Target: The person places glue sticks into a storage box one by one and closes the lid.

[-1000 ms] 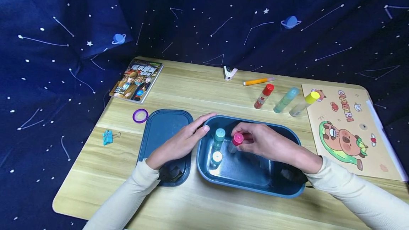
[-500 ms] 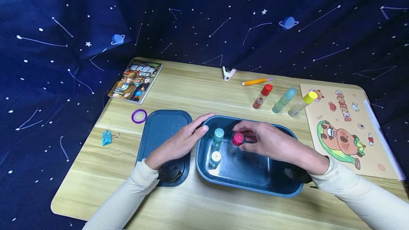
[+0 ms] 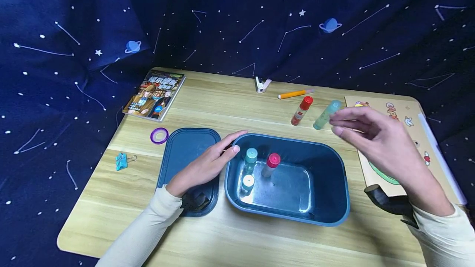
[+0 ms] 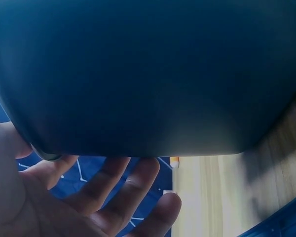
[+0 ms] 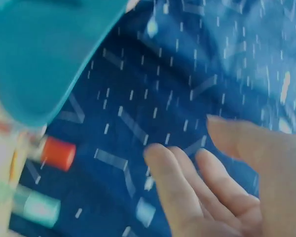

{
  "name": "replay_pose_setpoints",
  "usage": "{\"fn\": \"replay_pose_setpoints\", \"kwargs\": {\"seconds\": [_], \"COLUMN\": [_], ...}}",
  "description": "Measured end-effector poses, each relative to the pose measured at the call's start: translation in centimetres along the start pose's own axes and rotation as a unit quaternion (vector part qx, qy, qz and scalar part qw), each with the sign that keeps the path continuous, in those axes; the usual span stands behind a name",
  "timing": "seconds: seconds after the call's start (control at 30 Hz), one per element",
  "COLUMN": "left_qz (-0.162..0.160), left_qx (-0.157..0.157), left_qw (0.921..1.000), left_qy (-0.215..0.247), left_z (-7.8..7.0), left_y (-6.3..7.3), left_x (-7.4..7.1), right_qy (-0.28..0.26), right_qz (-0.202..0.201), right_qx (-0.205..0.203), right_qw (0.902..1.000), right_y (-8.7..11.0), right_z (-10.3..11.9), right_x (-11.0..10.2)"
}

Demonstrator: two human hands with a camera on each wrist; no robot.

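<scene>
My left hand [image 3: 208, 164] rests with extended fingers against the left end of a dark blue bin [image 3: 289, 215]; in the left wrist view its fingers [image 4: 133, 187] lie along the bin's wall. Inside the bin stand a pink-capped glue tube [image 3: 273, 160], a teal one [image 3: 251, 155] and a white-capped one [image 3: 248, 182]. My right hand [image 3: 386, 143], holding nothing, hangs in the air at the right. Near its fingertips stands a pale teal glue tube [image 3: 326, 115]. A red-capped glue tube [image 3: 302, 111] is left of that. Behind the hand, a yellow-capped tube is mostly hidden.
A dark blue lid [image 3: 193, 147] lies left of the bin. Around it are a purple tape roll [image 3: 159, 136], a blue binder clip [image 3: 121, 161] and a book [image 3: 154, 95]. An orange marker [image 3: 295, 94] and a small white clip-like object [image 3: 262, 85] lie at the back. A capybara folder [image 3: 375, 172] is at right.
My right hand has let go of the pink-capped glue tube, leaving it standing in the bin, and moved up and right out of the bin. The left hand stays at the bin.
</scene>
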State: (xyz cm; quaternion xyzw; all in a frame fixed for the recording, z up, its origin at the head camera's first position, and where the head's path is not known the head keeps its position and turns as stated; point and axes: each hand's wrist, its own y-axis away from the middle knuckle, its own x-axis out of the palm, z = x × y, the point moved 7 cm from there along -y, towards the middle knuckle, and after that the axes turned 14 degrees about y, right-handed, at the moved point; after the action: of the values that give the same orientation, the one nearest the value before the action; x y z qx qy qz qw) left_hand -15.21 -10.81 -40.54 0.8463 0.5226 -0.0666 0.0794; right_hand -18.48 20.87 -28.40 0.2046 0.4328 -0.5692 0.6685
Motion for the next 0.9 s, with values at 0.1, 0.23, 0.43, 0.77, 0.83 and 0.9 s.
{"fn": "replay_pose_setpoints", "kwargs": {"seconds": [0.1,0.23,0.43,0.77,0.83,0.9], "left_qz": [0.000,-0.003,-0.008,-0.011,-0.012,-0.012], "left_qx": [-0.007,-0.013,-0.013,-0.003,-0.003,-0.003], "left_qw": [1.0000,0.9999,0.9999,0.9999,0.9999,0.9999], "left_qy": [-0.001,-0.001,0.002,-0.001,-0.001,-0.002], "left_z": [0.1,0.2,0.4,0.4,0.4,0.4], "left_y": [0.0,0.0,0.0,-0.1,0.0,0.0], "left_x": [0.0,-0.1,-0.1,-0.2,-0.2,-0.1], "right_qy": [-0.059,-0.092,-0.023,0.005,-0.002,-0.014], "right_qz": [-0.099,-0.191,-0.149,-0.078,-0.074,-0.075], "right_qx": [0.050,0.138,0.255,0.255,0.243,0.235], "right_qw": [0.9921,0.9676,0.9550,0.9637,0.9671,0.9690], "right_y": [0.3,1.1,1.9,-0.5,-1.3,-1.9], "right_z": [-3.6,-8.7,-13.8,-16.1,-16.3,-16.5], "right_x": [-1.3,-1.4,1.3,4.5,4.9,5.2]}}
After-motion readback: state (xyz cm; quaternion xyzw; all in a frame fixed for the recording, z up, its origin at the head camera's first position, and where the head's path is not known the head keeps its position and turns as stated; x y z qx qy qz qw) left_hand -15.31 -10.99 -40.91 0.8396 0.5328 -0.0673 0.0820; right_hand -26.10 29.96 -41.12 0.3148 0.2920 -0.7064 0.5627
